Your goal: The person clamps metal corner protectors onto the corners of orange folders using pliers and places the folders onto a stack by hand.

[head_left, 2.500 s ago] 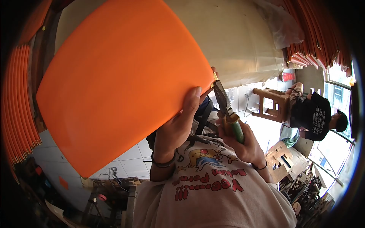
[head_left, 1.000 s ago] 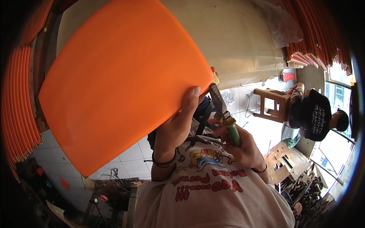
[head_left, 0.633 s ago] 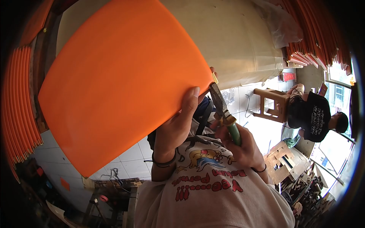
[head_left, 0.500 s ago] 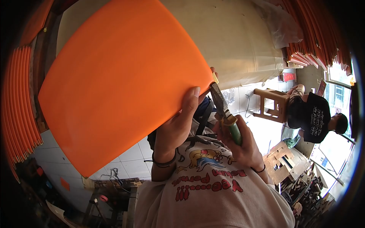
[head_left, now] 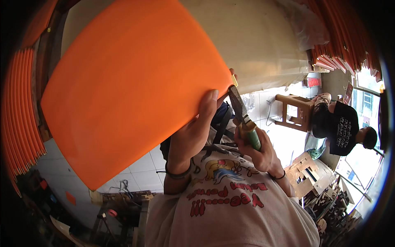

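Note:
My left hand (head_left: 194,133) grips a large, smooth orange panel (head_left: 135,90) by its near edge, thumb on top and the other fingers mostly hidden underneath. The panel is tilted up in front of me. In my right hand (head_left: 260,152) is a pair of pliers (head_left: 240,108) with green handle grips, fingers wrapped round them. The dark metal jaws are at the panel's right corner, touching or very close to it. A small yellow strip (head_left: 234,80) sticks out at that corner beside the jaw tips. Whether the jaws pinch anything is unclear.
A tan-covered table (head_left: 263,45) lies behind the panel. Stacked orange panels (head_left: 22,111) stand at left, more (head_left: 345,37) at upper right. A person in black (head_left: 343,127) sits by a brown plastic stool (head_left: 294,113). Wood scraps (head_left: 329,208) lie at lower right.
The pliers and my right hand have shifted slightly, the handles turning a little. The panel's right corner has moved slightly right with my left hand, which keeps its hold.

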`<action>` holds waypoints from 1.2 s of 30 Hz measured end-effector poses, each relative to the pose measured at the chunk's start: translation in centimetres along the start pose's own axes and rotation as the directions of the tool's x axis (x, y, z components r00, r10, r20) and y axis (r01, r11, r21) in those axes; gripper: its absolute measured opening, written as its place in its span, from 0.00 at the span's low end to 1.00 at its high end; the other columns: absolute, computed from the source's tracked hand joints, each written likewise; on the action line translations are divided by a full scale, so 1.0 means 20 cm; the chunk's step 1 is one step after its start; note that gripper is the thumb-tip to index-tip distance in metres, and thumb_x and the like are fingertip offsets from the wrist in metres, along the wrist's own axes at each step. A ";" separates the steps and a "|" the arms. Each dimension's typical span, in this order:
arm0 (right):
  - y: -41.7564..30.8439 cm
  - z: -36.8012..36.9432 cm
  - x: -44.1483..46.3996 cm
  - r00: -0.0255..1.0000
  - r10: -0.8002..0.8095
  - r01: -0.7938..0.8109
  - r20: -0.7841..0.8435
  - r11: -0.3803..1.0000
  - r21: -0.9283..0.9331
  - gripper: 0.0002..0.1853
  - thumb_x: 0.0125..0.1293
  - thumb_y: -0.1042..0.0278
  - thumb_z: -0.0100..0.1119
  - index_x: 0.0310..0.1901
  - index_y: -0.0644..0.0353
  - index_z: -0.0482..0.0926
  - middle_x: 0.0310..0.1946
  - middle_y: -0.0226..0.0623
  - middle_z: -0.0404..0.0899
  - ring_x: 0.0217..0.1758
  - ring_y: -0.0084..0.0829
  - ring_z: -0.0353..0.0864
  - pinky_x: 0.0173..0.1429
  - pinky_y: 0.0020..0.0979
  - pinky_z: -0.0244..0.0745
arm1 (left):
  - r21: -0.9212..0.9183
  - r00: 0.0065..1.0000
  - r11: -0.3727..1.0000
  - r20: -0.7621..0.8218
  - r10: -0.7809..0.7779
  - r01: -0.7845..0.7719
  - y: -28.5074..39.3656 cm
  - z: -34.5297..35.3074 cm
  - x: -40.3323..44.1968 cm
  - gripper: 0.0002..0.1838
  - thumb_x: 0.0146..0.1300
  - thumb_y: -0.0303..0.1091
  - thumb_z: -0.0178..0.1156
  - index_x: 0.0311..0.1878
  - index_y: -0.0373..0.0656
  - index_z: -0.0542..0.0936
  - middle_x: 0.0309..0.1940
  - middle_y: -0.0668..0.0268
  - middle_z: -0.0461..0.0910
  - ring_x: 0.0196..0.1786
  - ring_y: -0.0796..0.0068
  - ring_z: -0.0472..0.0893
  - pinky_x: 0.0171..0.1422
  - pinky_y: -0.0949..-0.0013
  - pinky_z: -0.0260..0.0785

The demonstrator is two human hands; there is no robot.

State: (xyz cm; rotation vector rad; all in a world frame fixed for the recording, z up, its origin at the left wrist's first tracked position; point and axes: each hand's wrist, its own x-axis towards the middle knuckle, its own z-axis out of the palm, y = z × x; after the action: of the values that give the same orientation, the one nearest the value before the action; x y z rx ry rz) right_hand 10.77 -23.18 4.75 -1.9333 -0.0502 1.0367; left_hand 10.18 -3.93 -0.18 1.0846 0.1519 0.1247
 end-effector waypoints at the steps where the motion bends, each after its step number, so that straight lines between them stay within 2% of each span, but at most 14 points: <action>1: -0.03 0.01 -0.01 1.000 0.007 -0.007 -0.006 0.999 0.037 0.17 0.50 0.75 0.52 0.45 0.64 0.73 0.30 0.38 0.75 0.33 0.35 0.76 0.42 0.35 0.71 | 0.044 1.000 0.999 0.008 -0.002 0.002 0.00 -0.01 0.00 0.21 0.72 0.23 0.37 0.65 0.24 0.60 0.61 0.40 0.69 0.64 0.48 0.73 0.69 0.56 0.70; 3: -0.04 0.03 -0.01 0.999 0.001 0.005 -0.049 0.993 0.117 0.17 0.50 0.77 0.52 0.45 0.64 0.73 0.30 0.36 0.75 0.33 0.32 0.76 0.41 0.34 0.71 | 0.076 0.999 0.997 0.026 0.022 -0.023 -0.01 -0.02 0.00 0.21 0.72 0.23 0.37 0.65 0.24 0.60 0.61 0.40 0.69 0.64 0.49 0.74 0.69 0.56 0.70; 6: -0.02 0.07 -0.05 0.992 -0.021 0.049 -0.126 0.973 0.224 0.16 0.53 0.78 0.53 0.46 0.64 0.73 0.30 0.34 0.75 0.33 0.28 0.76 0.41 0.32 0.72 | -0.080 1.000 0.996 0.001 0.031 -0.030 0.01 0.02 0.00 0.21 0.72 0.23 0.38 0.66 0.24 0.60 0.61 0.41 0.69 0.64 0.49 0.74 0.69 0.56 0.70; 7: 0.00 0.07 -0.06 0.991 -0.030 0.063 -0.133 0.966 0.250 0.16 0.54 0.79 0.53 0.47 0.65 0.74 0.30 0.34 0.75 0.34 0.28 0.77 0.41 0.32 0.72 | -0.152 1.000 0.988 -0.016 0.022 -0.025 0.02 0.03 0.00 0.21 0.72 0.23 0.38 0.66 0.24 0.60 0.61 0.41 0.69 0.64 0.49 0.74 0.69 0.56 0.70; 9: 0.00 0.05 -0.07 0.996 -0.043 0.060 -0.082 0.972 0.229 0.16 0.56 0.80 0.54 0.49 0.66 0.75 0.34 0.35 0.76 0.37 0.28 0.78 0.44 0.31 0.73 | -0.152 0.999 0.987 0.001 0.051 -0.051 0.01 0.03 0.01 0.21 0.72 0.23 0.38 0.66 0.24 0.60 0.61 0.40 0.69 0.64 0.48 0.74 0.69 0.56 0.70; 11: -0.01 0.01 -0.07 0.999 -0.042 0.037 0.034 0.990 0.132 0.16 0.58 0.80 0.54 0.50 0.66 0.76 0.40 0.39 0.78 0.43 0.30 0.80 0.48 0.31 0.74 | -0.147 0.998 0.987 0.005 0.062 -0.060 0.01 0.03 0.01 0.21 0.72 0.23 0.38 0.66 0.24 0.59 0.61 0.40 0.69 0.64 0.47 0.74 0.69 0.55 0.70; 14: -0.02 0.02 -0.08 0.995 -0.091 0.085 0.042 0.988 0.128 0.17 0.59 0.81 0.54 0.51 0.67 0.77 0.53 0.43 0.77 0.51 0.33 0.80 0.55 0.32 0.74 | -0.143 0.999 0.989 -0.001 0.047 -0.047 0.01 0.03 0.01 0.21 0.72 0.23 0.38 0.66 0.24 0.59 0.61 0.39 0.68 0.63 0.46 0.74 0.69 0.54 0.70; 17: -0.08 0.03 -0.09 0.999 -0.001 -0.006 0.041 0.984 0.175 0.19 0.59 0.81 0.54 0.54 0.68 0.76 0.60 0.44 0.73 0.57 0.34 0.78 0.60 0.34 0.73 | -0.160 0.999 0.986 -0.005 0.043 -0.043 0.02 0.03 0.00 0.21 0.72 0.22 0.38 0.66 0.24 0.59 0.61 0.38 0.68 0.63 0.45 0.74 0.68 0.53 0.71; 23: -0.05 0.03 -0.09 0.998 -0.038 0.033 0.049 0.993 0.111 0.21 0.58 0.81 0.54 0.55 0.68 0.76 0.58 0.45 0.74 0.56 0.38 0.79 0.60 0.35 0.73 | -0.171 0.999 0.984 -0.008 0.051 -0.052 0.02 0.03 0.00 0.21 0.72 0.23 0.39 0.66 0.23 0.58 0.60 0.38 0.69 0.63 0.46 0.74 0.68 0.54 0.71; 26: -0.02 0.02 -0.07 0.968 -0.249 0.250 0.027 0.966 -0.066 0.17 0.58 0.82 0.52 0.51 0.69 0.76 0.52 0.47 0.78 0.50 0.39 0.81 0.54 0.35 0.76 | -0.179 0.998 0.982 -0.007 0.059 -0.060 0.01 0.03 0.00 0.21 0.72 0.23 0.39 0.66 0.23 0.59 0.61 0.39 0.69 0.63 0.46 0.74 0.68 0.54 0.71; 29: -0.06 0.01 -0.07 0.989 -0.146 0.145 0.000 0.978 -0.149 0.14 0.59 0.82 0.50 0.48 0.67 0.74 0.43 0.46 0.81 0.42 0.41 0.83 0.47 0.36 0.76 | -0.164 0.999 0.985 -0.008 0.046 -0.046 0.01 0.03 0.01 0.21 0.72 0.23 0.39 0.66 0.24 0.59 0.61 0.40 0.69 0.63 0.47 0.74 0.68 0.55 0.71; 32: -0.03 0.07 -0.07 0.962 -0.165 0.155 -0.217 0.986 -0.063 0.14 0.61 0.81 0.50 0.50 0.65 0.73 0.34 0.44 0.81 0.36 0.40 0.82 0.43 0.37 0.75 | -0.109 0.999 0.993 0.015 0.043 -0.041 0.01 0.02 0.01 0.21 0.72 0.23 0.39 0.66 0.24 0.59 0.61 0.40 0.69 0.63 0.48 0.74 0.68 0.56 0.71; 35: -0.04 0.07 -0.07 0.954 -0.173 0.189 -0.246 0.981 0.041 0.14 0.63 0.79 0.51 0.50 0.65 0.72 0.32 0.46 0.80 0.34 0.42 0.82 0.42 0.38 0.74 | -0.034 0.999 0.999 0.026 0.029 -0.028 0.00 0.00 0.00 0.21 0.72 0.23 0.38 0.66 0.24 0.60 0.61 0.41 0.69 0.63 0.49 0.74 0.68 0.56 0.71; 36: -0.06 0.06 -0.07 0.969 -0.170 0.169 -0.179 0.985 -0.021 0.13 0.63 0.78 0.51 0.49 0.65 0.72 0.32 0.46 0.79 0.34 0.43 0.81 0.41 0.39 0.74 | -0.011 1.000 1.000 0.007 -0.015 0.015 0.00 -0.01 -0.01 0.21 0.72 0.23 0.38 0.65 0.24 0.60 0.61 0.41 0.69 0.63 0.49 0.74 0.68 0.56 0.71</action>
State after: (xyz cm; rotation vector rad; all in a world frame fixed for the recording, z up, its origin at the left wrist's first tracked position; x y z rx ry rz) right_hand 9.52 -22.22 6.15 -1.9828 -0.1152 0.7469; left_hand 9.99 -3.80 -0.16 1.0725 0.1530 0.1080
